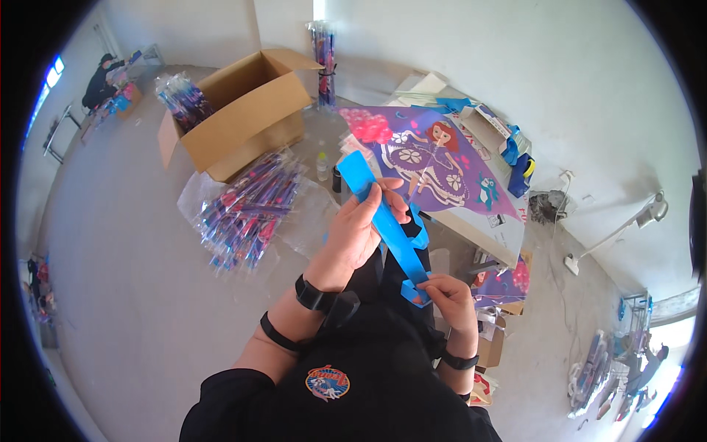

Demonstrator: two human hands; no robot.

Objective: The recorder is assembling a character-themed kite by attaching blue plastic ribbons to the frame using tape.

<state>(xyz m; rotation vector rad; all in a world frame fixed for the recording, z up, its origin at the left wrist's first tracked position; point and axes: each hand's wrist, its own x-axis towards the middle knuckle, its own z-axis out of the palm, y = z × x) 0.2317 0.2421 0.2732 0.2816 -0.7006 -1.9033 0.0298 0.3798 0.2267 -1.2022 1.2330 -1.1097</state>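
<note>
A long flat bright blue ribbon [398, 244] stretches at a slant between my two hands in front of my body. My left hand [360, 225] grips its upper part between thumb and fingers, and a wide end sticks out past them. Lower and to the right, my right hand [450, 297] pinches the ribbon near a folded loop. More of the blue strip hangs in loops behind my fingers. Just beyond my hands, a purple printed sheet [471, 180] with a cartoon figure in a gown lies over a table.
An open cardboard box [247, 136] stands on the floor at the far left, a bundle of wrapped items leaning in it. A pile of plastic-wrapped colourful packs [247, 214] lies before it. A white lamp arm [615, 234] juts out at the right. Other people are in the background.
</note>
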